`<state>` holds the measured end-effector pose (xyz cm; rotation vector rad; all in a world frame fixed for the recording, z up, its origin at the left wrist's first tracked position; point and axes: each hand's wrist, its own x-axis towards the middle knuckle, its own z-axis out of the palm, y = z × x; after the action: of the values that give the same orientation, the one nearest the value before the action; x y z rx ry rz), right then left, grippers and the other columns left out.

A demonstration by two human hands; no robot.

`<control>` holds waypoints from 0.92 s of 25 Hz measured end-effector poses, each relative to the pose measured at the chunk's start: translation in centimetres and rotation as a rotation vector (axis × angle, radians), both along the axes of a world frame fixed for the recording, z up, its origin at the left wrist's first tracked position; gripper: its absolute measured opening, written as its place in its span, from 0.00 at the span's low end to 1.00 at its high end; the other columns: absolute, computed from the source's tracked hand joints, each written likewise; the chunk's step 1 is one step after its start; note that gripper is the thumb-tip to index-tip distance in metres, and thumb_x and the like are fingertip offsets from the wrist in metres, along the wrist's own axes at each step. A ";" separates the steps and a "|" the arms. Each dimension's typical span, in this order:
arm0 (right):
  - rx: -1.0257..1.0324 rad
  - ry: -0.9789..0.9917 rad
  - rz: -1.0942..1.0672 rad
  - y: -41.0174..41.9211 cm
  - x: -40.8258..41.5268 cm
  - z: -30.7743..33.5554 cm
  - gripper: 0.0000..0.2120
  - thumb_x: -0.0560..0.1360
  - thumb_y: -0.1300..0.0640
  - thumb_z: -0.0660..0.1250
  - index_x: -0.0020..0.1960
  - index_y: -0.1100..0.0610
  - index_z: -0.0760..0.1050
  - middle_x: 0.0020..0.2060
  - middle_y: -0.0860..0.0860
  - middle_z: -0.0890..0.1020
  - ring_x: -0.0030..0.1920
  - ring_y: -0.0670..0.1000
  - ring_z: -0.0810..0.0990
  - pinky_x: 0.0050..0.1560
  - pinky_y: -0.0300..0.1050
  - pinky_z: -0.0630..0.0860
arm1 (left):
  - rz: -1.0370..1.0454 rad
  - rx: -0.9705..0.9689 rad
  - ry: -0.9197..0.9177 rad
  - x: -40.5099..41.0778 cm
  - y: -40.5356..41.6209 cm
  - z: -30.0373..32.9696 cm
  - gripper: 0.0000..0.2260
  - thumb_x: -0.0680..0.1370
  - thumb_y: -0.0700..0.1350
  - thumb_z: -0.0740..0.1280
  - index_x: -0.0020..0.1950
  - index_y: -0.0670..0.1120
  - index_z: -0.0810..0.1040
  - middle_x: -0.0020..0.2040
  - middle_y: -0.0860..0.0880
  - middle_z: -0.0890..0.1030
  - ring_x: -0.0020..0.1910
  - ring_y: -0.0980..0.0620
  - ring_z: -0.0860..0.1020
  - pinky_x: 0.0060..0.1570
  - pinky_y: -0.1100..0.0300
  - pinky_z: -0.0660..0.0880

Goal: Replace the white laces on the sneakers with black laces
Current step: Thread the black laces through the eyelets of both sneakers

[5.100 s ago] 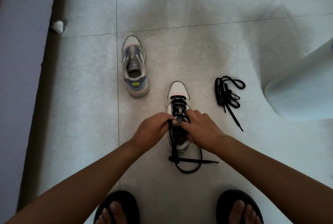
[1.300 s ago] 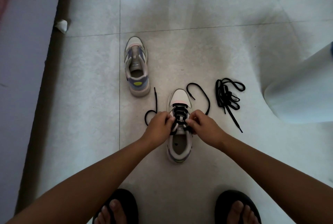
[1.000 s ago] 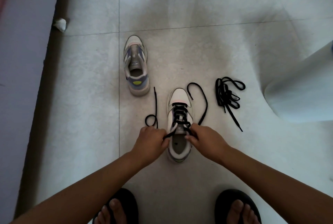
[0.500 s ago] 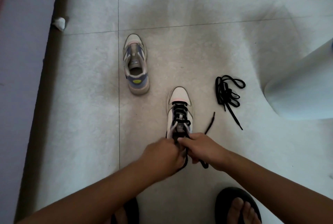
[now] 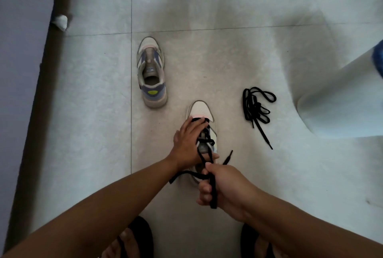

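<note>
The left hand (image 5: 187, 141) lies flat over the near sneaker (image 5: 204, 133), pinning it, while the right hand (image 5: 222, 189), fingers closed on the black lace (image 5: 212, 185) ends behind the heel, apparently draws them tight.

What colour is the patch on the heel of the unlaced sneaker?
Yellow-green, on the unlaced sneaker's blue-grey heel; the head view shows it.
</note>
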<state>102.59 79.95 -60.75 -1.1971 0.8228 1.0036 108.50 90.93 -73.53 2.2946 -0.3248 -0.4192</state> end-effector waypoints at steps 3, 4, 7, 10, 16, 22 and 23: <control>-0.026 -0.034 0.031 0.4 -1.1 1.1 0.09 0.81 0.55 0.50 0.44 0.56 0.64 0.20 0.50 0.63 0.21 0.49 0.60 0.28 0.40 0.70 | -0.006 -0.089 0.017 -0.1 0.0 0.1 0.44 0.64 0.55 0.78 0.74 0.43 0.63 0.75 0.50 0.60 0.76 0.50 0.46 0.74 0.56 0.49; -0.030 -0.047 0.050 0.6 -1.4 1.3 0.10 0.81 0.55 0.50 0.43 0.56 0.63 0.19 0.50 0.62 0.21 0.49 0.58 0.28 0.40 0.70 | -0.007 -0.094 0.027 -0.1 0.0 0.1 0.44 0.64 0.55 0.78 0.74 0.43 0.63 0.75 0.50 0.60 0.76 0.51 0.45 0.73 0.58 0.48; -0.019 -0.050 0.072 0.7 -2.0 1.2 0.11 0.80 0.55 0.50 0.41 0.57 0.62 0.20 0.50 0.61 0.22 0.50 0.57 0.30 0.41 0.65 | -0.015 -0.097 0.033 0.1 0.3 -0.1 0.43 0.65 0.56 0.77 0.74 0.44 0.62 0.75 0.52 0.59 0.75 0.56 0.44 0.72 0.62 0.46; -0.094 -0.237 0.338 -0.1 -1.2 0.9 0.12 0.81 0.55 0.50 0.42 0.57 0.64 0.22 0.50 0.65 0.21 0.47 0.63 0.33 0.43 0.68 | -0.036 -0.013 -0.001 0.0 0.2 0.1 0.43 0.66 0.59 0.75 0.75 0.45 0.62 0.76 0.51 0.59 0.76 0.54 0.45 0.72 0.59 0.49; -0.160 -0.488 0.514 -4.5 4.8 1.5 0.12 0.80 0.55 0.60 0.39 0.55 0.76 0.23 0.46 0.71 0.24 0.44 0.69 0.31 0.38 0.72 | -0.272 -0.087 -0.350 0.5 1.6 2.8 0.10 0.72 0.41 0.69 0.50 0.37 0.82 0.52 0.40 0.80 0.53 0.43 0.78 0.52 0.52 0.76; -0.689 -0.940 0.711 -7.6 11.8 -0.4 0.07 0.78 0.59 0.63 0.44 0.49 0.76 0.39 0.45 0.79 0.42 0.45 0.76 0.41 0.29 0.68 | 0.070 -0.375 0.321 3.5 2.0 6.6 0.12 0.79 0.41 0.64 0.41 0.39 0.83 0.37 0.56 0.80 0.37 0.67 0.77 0.43 0.74 0.71; -0.707 -1.040 0.750 -6.9 12.0 -1.0 0.06 0.78 0.59 0.63 0.48 0.50 0.78 0.45 0.47 0.80 0.49 0.48 0.76 0.48 0.33 0.68 | -0.008 -0.373 0.381 3.8 1.7 7.1 0.14 0.80 0.44 0.62 0.41 0.37 0.83 0.38 0.53 0.81 0.40 0.65 0.78 0.46 0.74 0.71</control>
<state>114.63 73.07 -61.77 -2.4297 -0.1868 0.4701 112.34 92.62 -66.46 1.8066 -0.1991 -0.7222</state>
